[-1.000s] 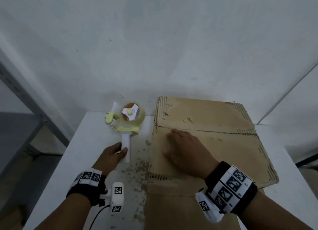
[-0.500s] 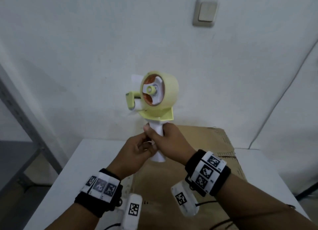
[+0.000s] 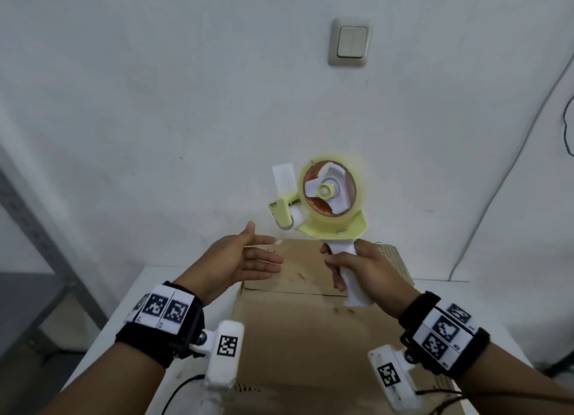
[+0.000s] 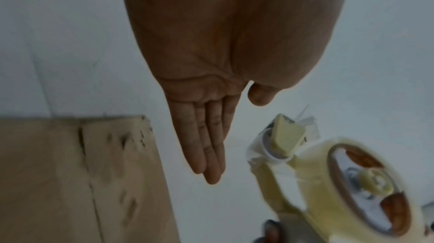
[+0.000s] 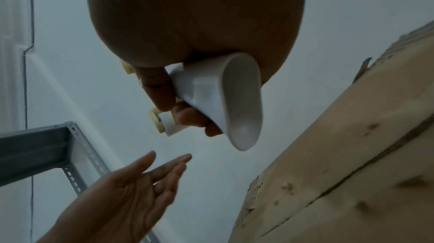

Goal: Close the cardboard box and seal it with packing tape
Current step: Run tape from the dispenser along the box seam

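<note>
White handle of tape dispenser (image 3: 326, 208) wrapped tight in right hand (image 3: 362, 270), held up over cardboard box (image 3: 298, 318). Left hand (image 3: 236, 260) just let go, fingers straight, empty, hovering beside. Handover done, so taping next. Box flaps shut on table (image 3: 130, 306), seam untaped. No brand/text legible; only wrist markers.

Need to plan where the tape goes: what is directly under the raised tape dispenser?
The closed cardboard box, its centre seam untaped. The right hand grips the tape dispenser above it; the box's contents are hidden.
</note>
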